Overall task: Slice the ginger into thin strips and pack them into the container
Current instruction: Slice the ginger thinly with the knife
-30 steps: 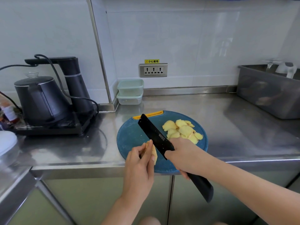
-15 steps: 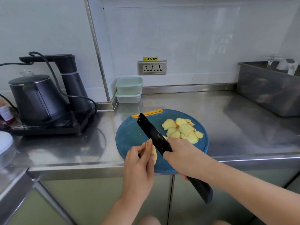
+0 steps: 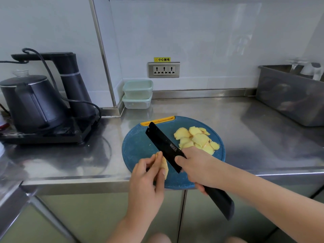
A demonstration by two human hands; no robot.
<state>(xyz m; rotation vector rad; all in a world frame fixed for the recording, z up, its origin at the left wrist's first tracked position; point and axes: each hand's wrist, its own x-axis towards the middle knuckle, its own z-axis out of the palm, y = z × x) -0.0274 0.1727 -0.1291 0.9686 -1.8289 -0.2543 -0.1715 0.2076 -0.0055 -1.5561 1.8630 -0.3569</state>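
Resting on the steel tabletop (image 3: 245,130), a round blue cutting board (image 3: 138,148) with a yellow grip at its far edge is seen overhanging the near edge slightly. A remaining ginger piece (image 3: 165,166) is pinched between the thumb and fingers of the left hand (image 3: 149,178) over the board's near left part. A black knife (image 3: 164,145) is gripped by the right hand (image 3: 197,166), whose fingers are wrapped around it where blade meets handle; the blade is angled up and away to the left, just beside the ginger piece. A small white mark is carried on the blade, too small to be read. Pale yellow ginger slices (image 3: 196,140) are heaped on the board's far right part. Two lidded containers (image 3: 137,93) are stacked against the wall, well apart from the board. Above them a triple socket (image 3: 164,69) is mounted, topped by a yellow label (image 3: 162,59) reading "小心触电". A black kettle (image 3: 29,102) is set on its base at the left, and a grey tub (image 3: 289,97) at the right.
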